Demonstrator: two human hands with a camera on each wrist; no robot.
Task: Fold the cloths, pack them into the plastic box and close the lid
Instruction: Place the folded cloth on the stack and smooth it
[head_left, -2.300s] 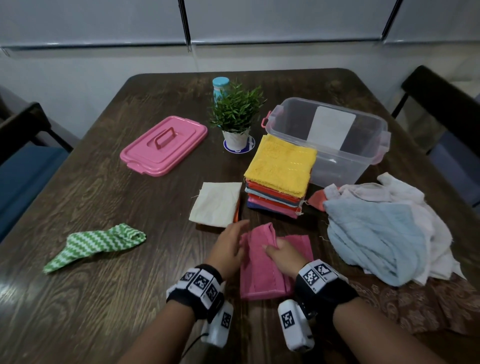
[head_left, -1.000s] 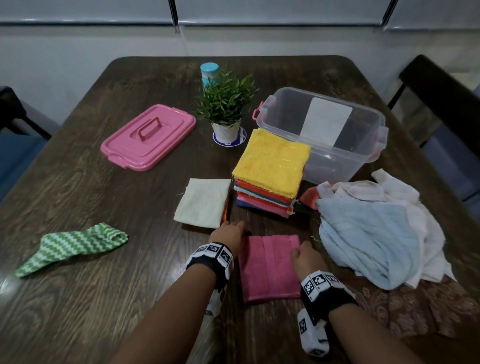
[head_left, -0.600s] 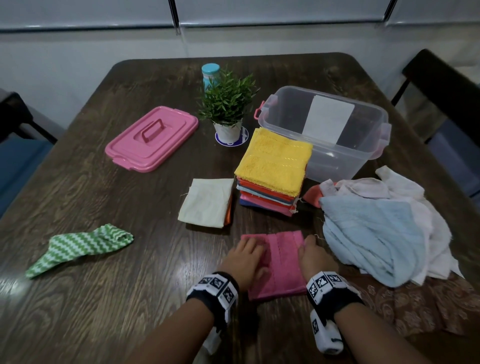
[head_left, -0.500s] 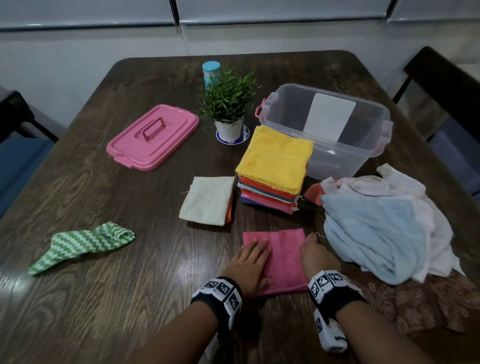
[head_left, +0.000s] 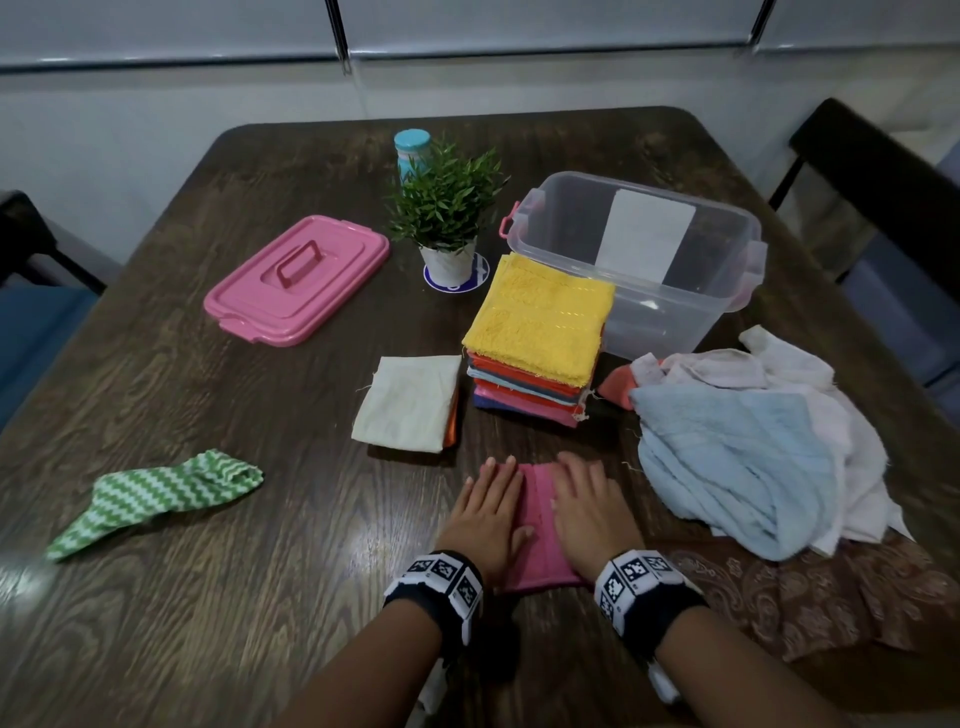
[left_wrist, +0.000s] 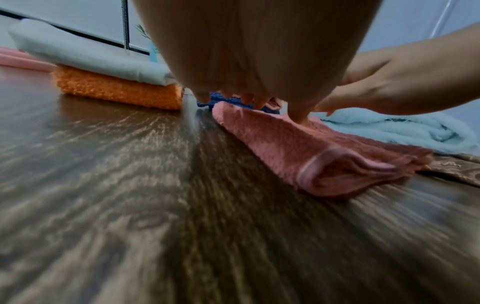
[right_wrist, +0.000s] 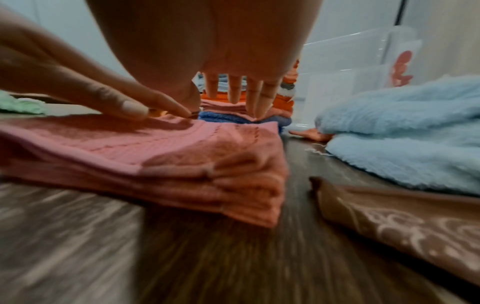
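The left hand (head_left: 488, 512) and right hand (head_left: 592, 512), both with fingers spread flat, press on the folded pink cloth (head_left: 537, 525) near the tabletop's near edge. The plastic box (head_left: 691, 317) stands open toward the far right corner, the lid (head_left: 296, 280) well apart on the left.
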